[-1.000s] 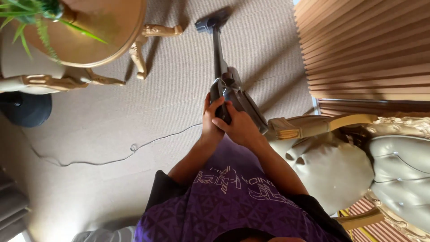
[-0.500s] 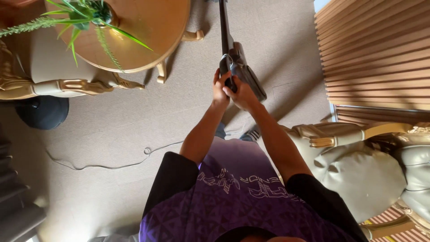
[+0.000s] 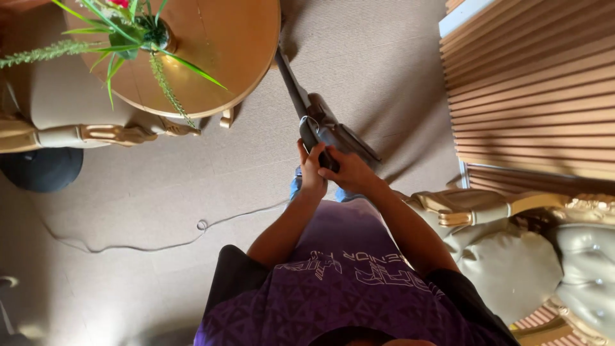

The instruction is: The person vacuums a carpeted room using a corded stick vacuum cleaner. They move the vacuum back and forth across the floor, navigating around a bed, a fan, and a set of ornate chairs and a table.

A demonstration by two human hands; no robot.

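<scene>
Both hands are wrapping around the handle of a dark stick vacuum [image 3: 323, 131]. The left hand [image 3: 312, 174] is holding the near side of the handle, with its fingers curled tight around it. The right hand [image 3: 348, 173] is gripping just beside it, a little to the right, and the two hands are touching each other. Both arms are reaching straight out in front of the person's body.

The vacuum is sitting in the middle of the view, in front of the person. Its long thin tube is leaning away from the hands and going under the edge of the round wooden table [image 3: 224, 51]. The head of the vacuum is hiding under the table, so it is not showing.

A green plant [image 3: 138, 32] with long thin leaves is standing on the table, with a bit of red at the top. A pale chair with gold arms [image 3: 83, 128] is standing by the table on the left. A dark round thing [image 3: 41, 168] is lying on the floor beside that chair.

The floor is covered with a tan carpet [image 3: 384, 57]. A thin grey cord [image 3: 160, 240] is curling across it on the left. Wooden blinds [image 3: 532, 90] are hanging on the right. A puffy cream armchair with gold trim [image 3: 532, 256] is standing on the right, close to the person's right arm. The person is wearing a purple shirt [image 3: 346, 301].
</scene>
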